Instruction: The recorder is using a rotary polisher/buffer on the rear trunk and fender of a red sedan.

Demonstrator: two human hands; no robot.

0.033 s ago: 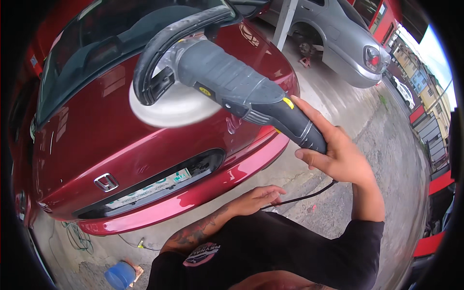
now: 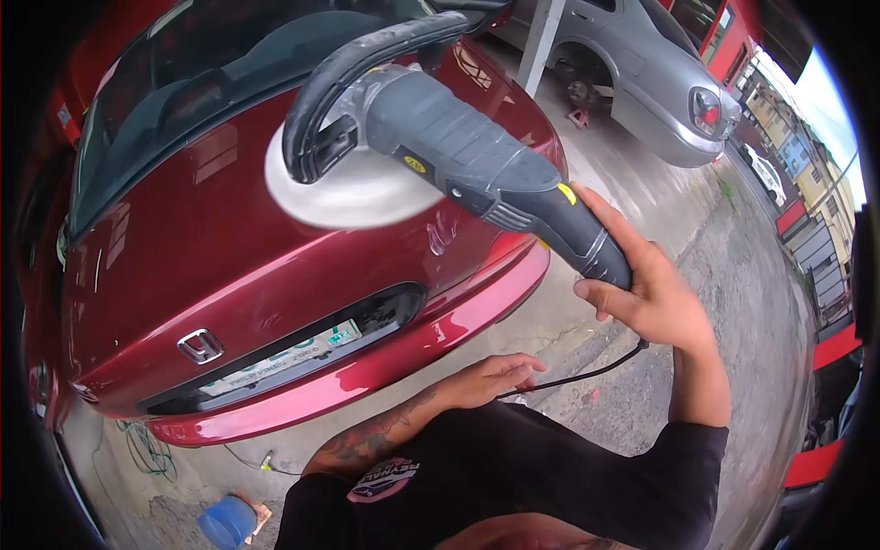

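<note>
A grey-and-black rotary polisher [image 2: 467,156] with a D-shaped front handle and a pale round pad [image 2: 321,202] is over the trunk lid of a red car [image 2: 183,275]. My right hand [image 2: 642,293] is closed around the polisher's rear grip. My left hand [image 2: 500,376] is low beside the rear bumper [image 2: 477,312], fingers loosely bent and apart, with nothing visibly held. The black power cord [image 2: 596,365] runs from the grip down past my left hand. Whether the pad touches the paint is hard to tell.
A silver car [image 2: 642,92] with an exposed rear hub above a red jack stand [image 2: 579,115] stands behind a grey post [image 2: 541,46]. Coiled green hose [image 2: 147,445] and a blue bucket [image 2: 225,522] are on the concrete at lower left. A street with buildings is at far right.
The polisher and my right hand have shifted slightly to the right and upward over the trunk. My left hand is almost unmoved.
</note>
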